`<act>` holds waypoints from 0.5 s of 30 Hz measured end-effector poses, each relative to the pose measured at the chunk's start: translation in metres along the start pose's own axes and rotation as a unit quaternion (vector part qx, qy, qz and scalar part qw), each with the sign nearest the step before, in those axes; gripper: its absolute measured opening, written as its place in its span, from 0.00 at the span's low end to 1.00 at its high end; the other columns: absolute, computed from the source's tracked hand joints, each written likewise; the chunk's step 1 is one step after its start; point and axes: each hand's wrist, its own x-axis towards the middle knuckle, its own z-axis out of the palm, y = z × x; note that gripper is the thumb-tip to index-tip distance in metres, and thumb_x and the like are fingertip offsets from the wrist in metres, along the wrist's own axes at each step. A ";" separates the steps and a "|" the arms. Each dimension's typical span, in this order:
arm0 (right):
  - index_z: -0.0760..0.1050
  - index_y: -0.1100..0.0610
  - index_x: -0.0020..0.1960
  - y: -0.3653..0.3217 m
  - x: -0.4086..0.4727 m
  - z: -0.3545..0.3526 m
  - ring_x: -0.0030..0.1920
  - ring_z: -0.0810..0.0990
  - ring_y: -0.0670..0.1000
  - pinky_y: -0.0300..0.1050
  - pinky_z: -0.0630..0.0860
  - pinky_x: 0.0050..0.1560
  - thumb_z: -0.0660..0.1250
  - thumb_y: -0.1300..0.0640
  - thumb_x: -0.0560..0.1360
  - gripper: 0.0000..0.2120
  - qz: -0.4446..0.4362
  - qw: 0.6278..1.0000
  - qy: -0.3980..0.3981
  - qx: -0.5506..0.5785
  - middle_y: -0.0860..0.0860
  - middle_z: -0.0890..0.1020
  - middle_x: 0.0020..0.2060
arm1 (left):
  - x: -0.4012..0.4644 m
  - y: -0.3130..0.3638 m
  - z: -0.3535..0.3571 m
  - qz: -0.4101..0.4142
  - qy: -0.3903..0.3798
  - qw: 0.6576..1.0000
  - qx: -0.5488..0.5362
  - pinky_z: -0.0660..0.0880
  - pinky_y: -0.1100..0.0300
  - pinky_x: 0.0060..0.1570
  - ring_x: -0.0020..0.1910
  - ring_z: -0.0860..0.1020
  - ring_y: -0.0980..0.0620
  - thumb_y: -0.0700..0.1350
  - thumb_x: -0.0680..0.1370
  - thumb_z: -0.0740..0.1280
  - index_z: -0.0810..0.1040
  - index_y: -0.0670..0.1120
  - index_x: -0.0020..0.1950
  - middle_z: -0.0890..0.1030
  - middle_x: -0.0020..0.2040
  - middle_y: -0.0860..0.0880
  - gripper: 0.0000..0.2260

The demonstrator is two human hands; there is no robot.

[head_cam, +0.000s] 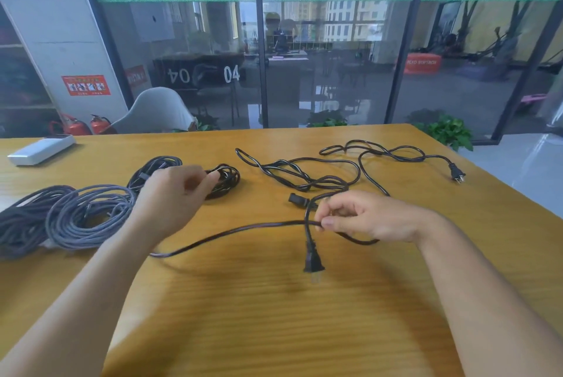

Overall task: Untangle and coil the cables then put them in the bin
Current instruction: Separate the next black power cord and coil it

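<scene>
Plainly, the right hand (362, 218) pinched a black power cord (243, 229) between thumb and fingertips, just above the wooden table (274, 315). From that pinch the cord looped down and its plug (313, 262) hung free, prongs pointing at the tabletop, while the rest swept leftward in a long arc and passed under the left forearm. Behind the right hand lay a loose tangle of black cord (304, 175), with a connector end (297, 199) close beside the fingers. Farther off toward the right edge another black cord (396, 152) wandered across the wood and ended in a second plug (457, 174).

The left hand (173, 194) hovered over the table with its fingers loosely curled; it was blurred, and I could not tell whether it gripped anything. Just beyond its fingertips sat a small black coil (224, 180), and behind the hand another dark coil (155, 169). At the left edge rested two big grey coils (82, 218), touching one another. A white box (41, 149) lay at the far left corner.
</scene>
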 end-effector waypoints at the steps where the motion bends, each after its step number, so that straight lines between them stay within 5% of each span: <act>1: 0.82 0.50 0.55 0.000 0.001 0.000 0.49 0.80 0.47 0.43 0.75 0.52 0.67 0.53 0.84 0.06 -0.009 1.000 0.015 0.019 0.45 0.85 0.49 | -0.004 0.000 -0.002 -0.019 0.016 0.999 0.021 0.72 0.54 0.33 0.30 0.75 0.45 0.62 0.82 0.61 0.76 0.47 0.32 0.76 0.27 0.47 0.25; 8: 0.84 0.48 0.53 -0.006 0.002 0.007 0.42 0.72 0.50 0.44 0.71 0.45 0.68 0.49 0.83 0.06 -0.001 1.000 -0.026 0.011 0.55 0.81 0.44 | -0.013 -0.006 0.004 -0.214 -0.236 0.935 0.157 0.82 0.52 0.49 0.32 0.84 0.49 0.78 0.75 0.50 0.83 0.47 0.33 0.83 0.28 0.51 0.40; 11: 0.84 0.50 0.57 -0.011 -0.003 0.005 0.41 0.77 0.48 0.42 0.75 0.46 0.69 0.52 0.83 0.07 0.031 0.997 -0.069 0.002 0.46 0.82 0.40 | -0.013 -0.022 0.006 -0.196 -0.199 0.918 0.283 0.77 0.54 0.44 0.41 0.81 0.49 0.78 0.74 0.58 0.80 0.50 0.38 0.82 0.38 0.52 0.32; 15: 0.82 0.60 0.60 -0.017 -0.003 0.005 0.36 0.79 0.48 0.42 0.76 0.40 0.64 0.47 0.83 0.18 0.056 0.996 -0.039 0.057 0.47 0.85 0.41 | -0.015 -0.035 0.002 -0.197 -0.133 0.936 0.260 0.70 0.54 0.43 0.54 0.80 0.44 0.66 0.78 0.66 0.77 0.52 0.63 0.82 0.56 0.50 0.22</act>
